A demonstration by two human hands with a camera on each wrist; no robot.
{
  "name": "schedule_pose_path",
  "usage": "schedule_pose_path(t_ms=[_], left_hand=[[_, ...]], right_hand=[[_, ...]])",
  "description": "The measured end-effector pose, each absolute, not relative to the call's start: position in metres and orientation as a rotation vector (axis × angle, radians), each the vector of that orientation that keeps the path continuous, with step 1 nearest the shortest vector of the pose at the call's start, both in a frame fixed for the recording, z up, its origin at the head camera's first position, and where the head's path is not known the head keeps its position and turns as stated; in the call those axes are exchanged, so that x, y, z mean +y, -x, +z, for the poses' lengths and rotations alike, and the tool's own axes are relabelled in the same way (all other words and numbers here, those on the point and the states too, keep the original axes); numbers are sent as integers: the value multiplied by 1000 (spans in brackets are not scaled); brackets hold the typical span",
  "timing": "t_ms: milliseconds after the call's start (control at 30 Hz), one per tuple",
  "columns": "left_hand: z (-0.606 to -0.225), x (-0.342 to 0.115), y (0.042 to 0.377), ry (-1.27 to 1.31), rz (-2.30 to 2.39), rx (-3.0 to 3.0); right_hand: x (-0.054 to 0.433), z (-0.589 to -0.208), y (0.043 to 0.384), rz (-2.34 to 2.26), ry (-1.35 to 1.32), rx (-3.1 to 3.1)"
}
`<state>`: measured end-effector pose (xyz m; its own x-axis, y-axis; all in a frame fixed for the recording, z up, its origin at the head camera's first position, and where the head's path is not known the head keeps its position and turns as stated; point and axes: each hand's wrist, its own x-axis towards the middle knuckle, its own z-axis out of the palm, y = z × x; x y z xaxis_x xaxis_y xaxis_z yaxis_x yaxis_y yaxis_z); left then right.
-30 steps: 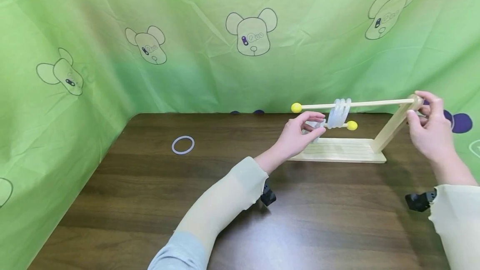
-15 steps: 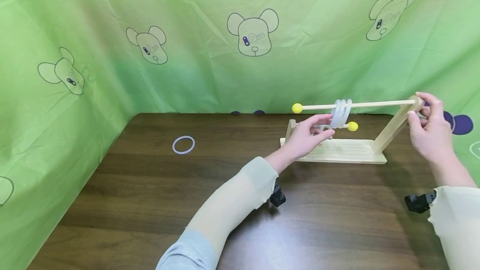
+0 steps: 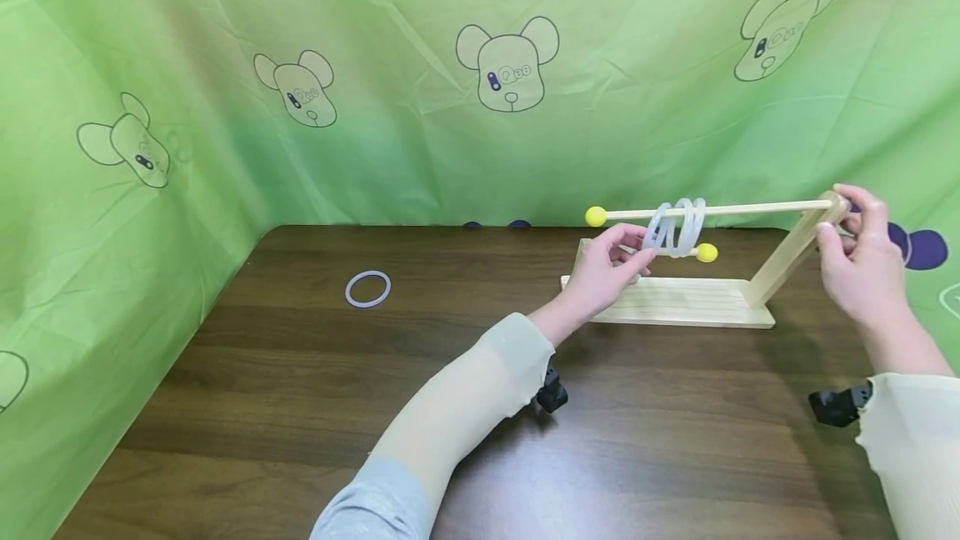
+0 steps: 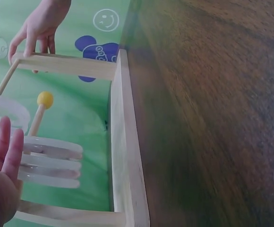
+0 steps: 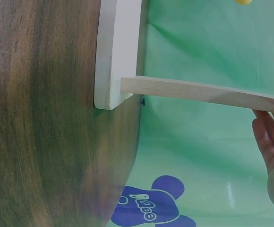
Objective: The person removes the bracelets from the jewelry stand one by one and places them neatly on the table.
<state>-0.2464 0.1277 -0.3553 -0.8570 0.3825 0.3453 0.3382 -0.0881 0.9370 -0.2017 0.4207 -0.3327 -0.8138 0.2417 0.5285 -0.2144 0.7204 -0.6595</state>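
Observation:
A wooden stand [image 3: 682, 300] has two horizontal rods with yellow ball ends. Several translucent rings [image 3: 693, 227] hang on its upper rod [image 3: 761, 208]. My left hand [image 3: 602, 269] pinches one translucent ring [image 3: 654, 223] of that group between thumb and fingertips, left of the others. In the left wrist view, more clear rings [image 4: 54, 163] encircle the lower rod [image 4: 37, 120], behind my fingers; the head view mostly hides them. My right hand [image 3: 862, 252] grips the top of the slanted right post [image 3: 787, 252], with fingers behind it.
A single pale purple ring [image 3: 347, 292] lies flat on the dark wooden table [image 3: 300, 407], left of the stand. A green curtain [image 3: 375, 165] with printed mouse faces hangs behind the table and along its left side. A small black camera [image 3: 552, 394] sits under the left wrist.
My left hand first reached right to the hanging rings, then drew back left, pulling a ring along the upper rod away from the others. The right hand stays on the post.

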Motion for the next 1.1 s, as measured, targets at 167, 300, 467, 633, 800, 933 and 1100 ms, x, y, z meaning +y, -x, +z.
schedule_pose_path(t_ms=[167,300,467,633,800,933,1100], left_hand=[[-356,124,248,-854,2177,2135],[-357,121,249,-879,2196,2121],[-358,116,248,-903,2225,2079],[-358,111,248,-921,2230,2072],[-359,106,249,-961,2234,2116],[-359,100,250,-981,2246,2154],[-356,92,249,-965,2241,2180]], right_hand=[[421,-333,202,984,27,-2325],[421,-334,202,973,18,-2317],[421,-334,202,974,10,-2302],[420,-334,202,982,9,-2308],[420,-334,202,985,12,-2313],[420,-334,202,980,15,-2311],[419,-334,202,961,12,-2300]])
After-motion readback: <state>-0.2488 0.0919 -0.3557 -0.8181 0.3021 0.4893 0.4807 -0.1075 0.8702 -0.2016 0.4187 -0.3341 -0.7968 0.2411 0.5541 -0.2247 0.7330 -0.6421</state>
